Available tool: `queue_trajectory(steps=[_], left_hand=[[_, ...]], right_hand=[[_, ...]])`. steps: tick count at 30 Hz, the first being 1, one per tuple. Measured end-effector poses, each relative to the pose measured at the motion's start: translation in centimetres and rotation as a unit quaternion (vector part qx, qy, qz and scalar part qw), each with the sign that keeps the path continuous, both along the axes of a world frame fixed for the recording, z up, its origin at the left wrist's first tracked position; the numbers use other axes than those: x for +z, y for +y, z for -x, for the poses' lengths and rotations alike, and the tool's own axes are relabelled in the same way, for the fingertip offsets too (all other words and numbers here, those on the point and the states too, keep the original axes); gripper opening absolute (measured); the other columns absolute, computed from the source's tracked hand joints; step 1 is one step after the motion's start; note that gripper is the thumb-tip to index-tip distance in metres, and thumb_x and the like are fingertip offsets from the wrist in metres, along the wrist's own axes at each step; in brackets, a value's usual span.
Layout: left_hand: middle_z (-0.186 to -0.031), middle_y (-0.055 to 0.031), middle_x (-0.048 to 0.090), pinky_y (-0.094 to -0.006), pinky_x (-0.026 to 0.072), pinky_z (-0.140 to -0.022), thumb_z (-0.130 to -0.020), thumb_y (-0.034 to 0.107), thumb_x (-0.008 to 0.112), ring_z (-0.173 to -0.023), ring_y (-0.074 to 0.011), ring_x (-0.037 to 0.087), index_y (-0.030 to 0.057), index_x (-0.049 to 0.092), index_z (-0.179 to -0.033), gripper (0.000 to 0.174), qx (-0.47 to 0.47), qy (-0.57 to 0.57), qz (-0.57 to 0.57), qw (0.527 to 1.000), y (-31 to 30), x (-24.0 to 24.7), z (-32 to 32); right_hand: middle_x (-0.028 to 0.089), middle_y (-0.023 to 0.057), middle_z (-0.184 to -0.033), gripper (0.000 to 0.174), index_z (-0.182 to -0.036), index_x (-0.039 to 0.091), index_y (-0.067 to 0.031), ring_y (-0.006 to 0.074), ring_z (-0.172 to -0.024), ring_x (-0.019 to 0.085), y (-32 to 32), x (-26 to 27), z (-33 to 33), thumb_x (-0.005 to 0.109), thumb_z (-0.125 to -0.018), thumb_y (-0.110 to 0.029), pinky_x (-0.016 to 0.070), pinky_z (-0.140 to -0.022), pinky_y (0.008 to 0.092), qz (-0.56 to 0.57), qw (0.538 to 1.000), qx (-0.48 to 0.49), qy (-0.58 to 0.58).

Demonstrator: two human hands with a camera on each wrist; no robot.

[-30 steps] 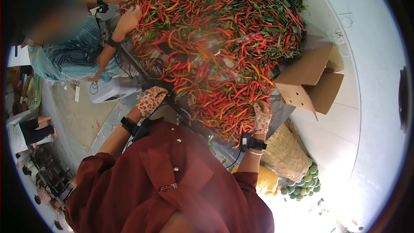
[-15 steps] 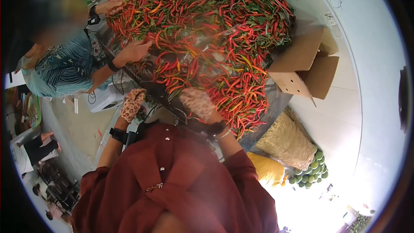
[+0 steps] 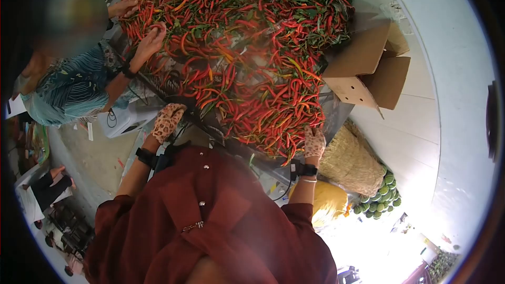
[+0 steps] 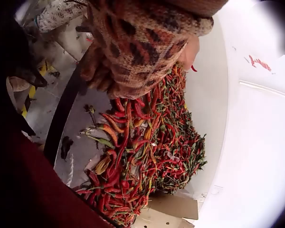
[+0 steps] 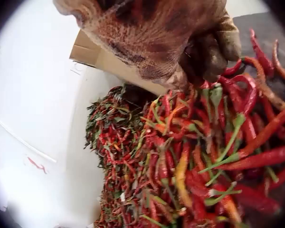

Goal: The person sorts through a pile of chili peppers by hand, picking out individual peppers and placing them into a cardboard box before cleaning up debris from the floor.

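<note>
Red chillies (image 3: pixel 273 110), with some orange and green ones, lie heaped over a dark table. My gloved left hand (image 3: pixel 169 122) is held at the near left table edge, beside the heap; in the left wrist view that hand (image 4: pixel 133 52) has curled fingers, and whatever is inside them is hidden. At the heap's near right end is my gloved right hand (image 3: pixel 314 142). The right wrist view shows this hand (image 5: pixel 171 42) with bent fingers and thumb closing on red chillies (image 5: pixel 247 95) at the top of the pile; the fingertips are partly hidden.
Across the left corner, another person's two hands (image 3: pixel 150 44) work at the heap. An open cardboard box (image 3: pixel 357 68) stands right of the table, a woven sack (image 3: pixel 352 158) and green round fruit (image 3: pixel 381 197) nearer. A pale container (image 3: pixel 123 121) is lower left.
My right hand swung left toward my left hand and returned to the heap's right end. My left hand dipped left, then came back up. The other person's nearer hand moved up and left.
</note>
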State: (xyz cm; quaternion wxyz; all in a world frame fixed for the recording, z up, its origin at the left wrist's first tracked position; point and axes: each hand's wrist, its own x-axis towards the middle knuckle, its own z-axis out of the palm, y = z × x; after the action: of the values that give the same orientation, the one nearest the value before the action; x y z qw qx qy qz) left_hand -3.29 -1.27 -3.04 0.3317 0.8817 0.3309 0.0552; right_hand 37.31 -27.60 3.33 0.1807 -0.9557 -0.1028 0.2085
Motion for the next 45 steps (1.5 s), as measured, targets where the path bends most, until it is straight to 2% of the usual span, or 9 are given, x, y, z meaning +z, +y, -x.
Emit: queue_trajectory(steps=[5, 12, 17, 22, 27, 28, 38, 41, 45], left_hand=[[-0.106, -0.0144, 0.061, -0.037, 0.0433, -0.088, -0.09, 0.015, 0.046, -0.101, -0.0301, 0.056, 0.0035, 0.061, -0.108, 0.026, -0.004, 0.002, 0.018, 1.0, 0.5, 3.0, -1.6], [-0.111, -0.0133, 0.059, -0.0364, 0.0421, -0.091, -0.087, 0.007, 0.045, -0.103, -0.0292, 0.054, 0.0036, 0.059, -0.112, 0.028, 0.03, 0.029, 0.102, 0.994, 0.1, 4.0, -1.4], [-0.106, -0.0133, 0.061, -0.0367, 0.0425, -0.089, -0.09, 0.015, 0.045, -0.102, -0.0298, 0.055, 0.003, 0.061, -0.107, 0.026, 0.086, -0.01, 0.139, 0.986, -0.4, 3.5, -1.1], [-0.105, -0.0133, 0.061, -0.0369, 0.0435, -0.088, -0.091, 0.013, 0.045, -0.101, -0.0306, 0.055, 0.006, 0.062, -0.108, 0.025, 0.095, 0.01, 0.128, 0.987, 0.0, 4.0, -1.5], [-0.108, -0.0138, 0.061, -0.0361, 0.0431, -0.09, -0.091, 0.014, 0.045, -0.103, -0.0299, 0.055, 0.0049, 0.061, -0.109, 0.026, 0.11, 0.002, 0.126, 0.986, 0.9, 4.4, -0.9], [-0.109, -0.0139, 0.06, -0.0357, 0.0428, -0.091, -0.091, 0.014, 0.045, -0.104, -0.0295, 0.055, 0.0041, 0.061, -0.11, 0.026, 0.117, -0.014, 0.118, 0.986, 0.9, 4.7, -0.8], [-0.109, -0.0134, 0.06, -0.0371, 0.042, -0.091, -0.091, 0.016, 0.044, -0.105, -0.0303, 0.054, 0.0056, 0.061, -0.109, 0.027, 0.096, 0.02, 0.028, 0.995, -0.1, 3.6, 1.4], [-0.119, -0.0131, 0.056, -0.0372, 0.0375, -0.099, -0.09, 0.014, 0.044, -0.113, -0.0289, 0.05, 0.0044, 0.057, -0.117, 0.032, 0.094, 0.048, 0.15, 0.983, 0.2, 5.0, 0.1], [-0.119, -0.0124, 0.056, -0.0373, 0.0372, -0.099, -0.089, 0.014, 0.044, -0.113, -0.0285, 0.05, 0.005, 0.057, -0.117, 0.032, 0.088, 0.039, 0.154, 0.983, 0.4, 4.2, -0.5]], right_hand=[[0.062, 0.0239, -0.109, 0.054, -0.111, 0.059, 0.0046, 0.0372, -0.1, 0.059, 1.7, 0.4, 0.0, 0.057, -0.084, -0.042, 0.0461, -0.085, 0.0436, 0.131, 0.989, 0.06, -0.019], [0.063, 0.0099, -0.077, 0.025, -0.1, 0.063, 0.0035, 0.0154, -0.047, 0.059, -1.1, -1.6, -0.7, 0.059, -0.087, -0.018, 0.0425, -0.037, 0.027, -0.26, 0.945, -0.136, 0.144], [0.06, 0.0053, -0.07, 0.026, -0.102, 0.062, 0.0029, 0.0126, -0.045, 0.053, 1.4, 2.0, 0.4, 0.059, -0.088, -0.019, 0.041, -0.04, 0.0259, -0.348, 0.898, -0.218, 0.157], [0.065, 0.0074, -0.099, 0.03, -0.113, 0.057, 0.0037, 0.0137, -0.084, 0.062, 7.0, 2.5, 4.6, 0.055, -0.092, -0.017, 0.0501, -0.07, 0.0242, -0.311, 0.925, 0.135, 0.171], [0.06, 0.0137, -0.115, 0.032, -0.118, 0.054, 0.0034, 0.0223, -0.102, 0.06, 13.7, -4.4, 15.3, 0.048, -0.088, -0.009, 0.0485, -0.088, 0.0283, -0.415, 0.623, 0.45, 0.487], [0.057, 0.0139, -0.12, 0.038, -0.122, 0.053, -0.0035, 0.0279, -0.107, 0.057, 16.3, 0.4, 17.0, 0.051, -0.085, -0.011, 0.0461, -0.093, 0.0312, -0.179, 0.692, 0.634, 0.294], [0.06, 0.0099, -0.112, 0.025, -0.108, 0.061, -0.0065, 0.0268, -0.102, 0.058, 14.4, -3.6, 8.0, 0.053, -0.084, -0.012, 0.048, -0.088, 0.0373, -0.071, 0.775, 0.583, -0.234], [0.059, 0.011, -0.115, 0.026, -0.109, 0.061, -0.0057, 0.0282, -0.109, 0.055, 14.6, -1.0, 6.2, 0.055, -0.085, -0.016, 0.0456, -0.092, 0.0382, -0.058, 0.912, 0.405, -0.042], [0.058, 0.0122, -0.117, 0.029, -0.11, 0.06, -0.0065, 0.0295, -0.112, 0.053, 14.1, -4.0, 6.0, 0.056, -0.085, -0.019, 0.0444, -0.093, 0.0388, -0.002, 0.915, 0.399, -0.052]])
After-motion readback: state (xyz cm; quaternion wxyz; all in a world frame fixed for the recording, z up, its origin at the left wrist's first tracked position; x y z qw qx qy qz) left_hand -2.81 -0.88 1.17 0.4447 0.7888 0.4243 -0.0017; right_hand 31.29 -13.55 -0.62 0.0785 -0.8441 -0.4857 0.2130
